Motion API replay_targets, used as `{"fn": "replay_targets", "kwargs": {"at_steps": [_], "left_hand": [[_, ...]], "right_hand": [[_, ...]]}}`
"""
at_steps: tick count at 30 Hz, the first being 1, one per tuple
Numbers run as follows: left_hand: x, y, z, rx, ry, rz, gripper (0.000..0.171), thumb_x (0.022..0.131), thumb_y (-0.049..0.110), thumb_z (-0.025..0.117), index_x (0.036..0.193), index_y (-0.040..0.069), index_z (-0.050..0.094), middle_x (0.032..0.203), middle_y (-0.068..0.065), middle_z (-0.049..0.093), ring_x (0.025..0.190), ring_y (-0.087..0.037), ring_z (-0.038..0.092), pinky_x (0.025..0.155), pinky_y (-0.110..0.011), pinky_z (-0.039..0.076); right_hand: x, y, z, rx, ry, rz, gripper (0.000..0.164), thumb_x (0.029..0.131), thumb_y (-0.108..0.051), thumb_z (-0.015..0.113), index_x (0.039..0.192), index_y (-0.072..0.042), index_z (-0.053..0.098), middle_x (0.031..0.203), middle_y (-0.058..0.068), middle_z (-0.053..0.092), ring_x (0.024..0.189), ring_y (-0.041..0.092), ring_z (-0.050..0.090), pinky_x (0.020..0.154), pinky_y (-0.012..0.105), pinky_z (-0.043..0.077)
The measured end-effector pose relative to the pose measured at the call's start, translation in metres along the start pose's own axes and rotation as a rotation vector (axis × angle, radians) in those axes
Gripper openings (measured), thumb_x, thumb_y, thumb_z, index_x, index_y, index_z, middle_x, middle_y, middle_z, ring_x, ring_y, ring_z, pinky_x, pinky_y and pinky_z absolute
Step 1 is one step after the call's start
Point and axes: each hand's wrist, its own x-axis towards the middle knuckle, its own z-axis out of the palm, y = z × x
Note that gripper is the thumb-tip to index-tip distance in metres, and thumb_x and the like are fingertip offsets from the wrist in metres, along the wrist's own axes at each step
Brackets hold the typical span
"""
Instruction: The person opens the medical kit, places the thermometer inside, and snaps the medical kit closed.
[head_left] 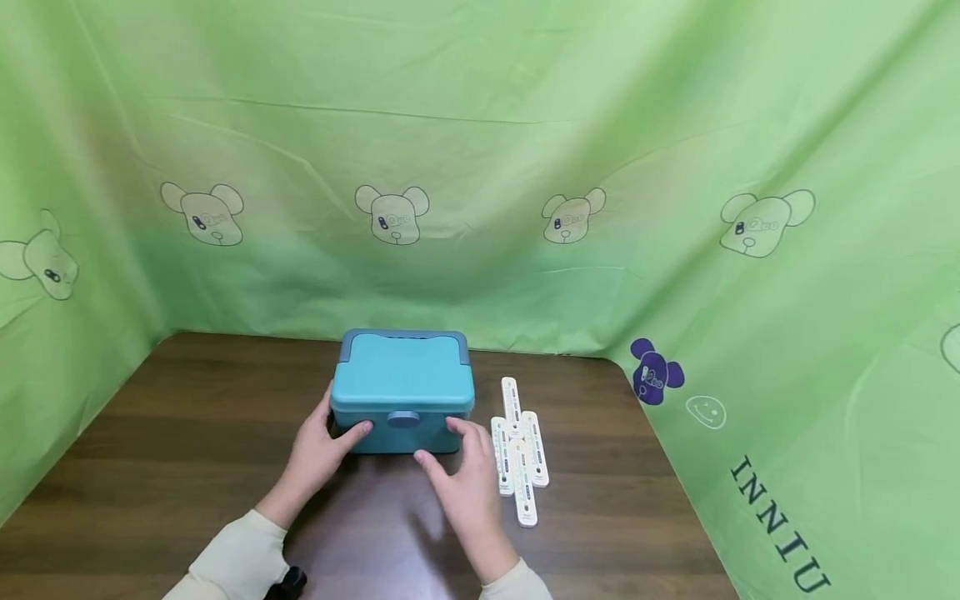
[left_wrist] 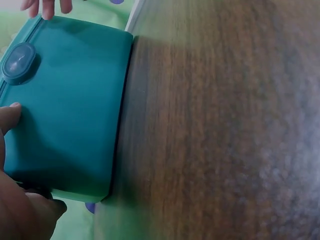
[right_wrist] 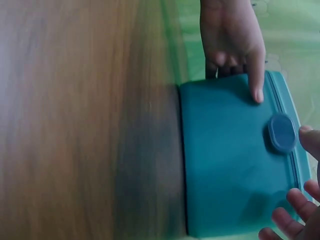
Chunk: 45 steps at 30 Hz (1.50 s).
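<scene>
A teal lidded box (head_left: 405, 371) with a grey-blue handle and a blue oval latch (head_left: 403, 418) stands on the wooden table, its lid closed. At its left end, my left hand (head_left: 318, 446) grips the corner, thumb on the front face and fingers round the side. The right wrist view shows this left thumb (right_wrist: 257, 90) lying on the front wall, with the other fingers partly hidden behind the end. My right hand (head_left: 468, 483) is in front of the box's right part, fingers spread and holding nothing, fingertips close to the front face.
Several white strips (head_left: 522, 479) with printed scales, resembling thermometers, lie overlapping on the table (head_left: 600, 500) right of the box. A green curtain (head_left: 480, 283) with bear-head prints hangs round the back and sides of the table.
</scene>
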Motion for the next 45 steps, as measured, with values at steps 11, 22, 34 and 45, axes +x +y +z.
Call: {"fn": "replay_targets", "kwargs": {"at_steps": [11, 22, 34, 45], "left_hand": [[-0.004, 0.009, -0.004, -0.07, -0.03, 0.006, 0.086, 0.098, 0.034, 0.071, 0.164, 0.009, 0.022, 0.165, -0.017, 0.033, 0.15, -0.034, 0.035, 0.118, -0.054, 0.036], [-0.009, 0.006, -0.002, -0.091, -0.007, -0.014, 0.076, 0.1, 0.025, 0.069, 0.162, 0.005, 0.029, 0.16, -0.019, 0.04, 0.144, -0.032, 0.044, 0.114, -0.051, 0.041], [-0.015, 0.007, 0.001, -0.074, 0.062, -0.05, 0.069, 0.103, 0.023, 0.065, 0.16, 0.004, 0.031, 0.158, -0.019, 0.043, 0.141, -0.028, 0.047, 0.112, -0.045, 0.042], [-0.018, 0.007, 0.005, -0.054, 0.102, -0.036, 0.068, 0.103, 0.026, 0.065, 0.159, 0.004, 0.035, 0.155, -0.02, 0.047, 0.138, -0.031, 0.051, 0.11, -0.047, 0.046]], "right_hand": [[-0.002, -0.02, 0.018, -0.049, -0.038, 0.039, 0.062, 0.078, -0.037, 0.09, 0.128, -0.014, 0.062, 0.121, 0.0, 0.065, 0.118, 0.02, 0.06, 0.1, 0.041, 0.051], [-0.001, -0.032, 0.027, 0.03, -0.056, 0.188, 0.056, 0.081, -0.037, 0.088, 0.127, -0.016, 0.063, 0.114, -0.004, 0.068, 0.109, 0.017, 0.064, 0.095, 0.041, 0.055], [0.008, -0.047, 0.042, -0.045, -0.018, 0.254, 0.054, 0.08, -0.043, 0.088, 0.116, -0.016, 0.058, 0.102, -0.003, 0.069, 0.08, 0.012, 0.062, 0.068, 0.031, 0.052], [0.01, -0.049, 0.063, 0.005, 0.137, 0.35, 0.058, 0.074, -0.05, 0.091, 0.108, -0.017, 0.056, 0.092, -0.005, 0.063, 0.076, 0.007, 0.057, 0.069, 0.029, 0.05]]}}
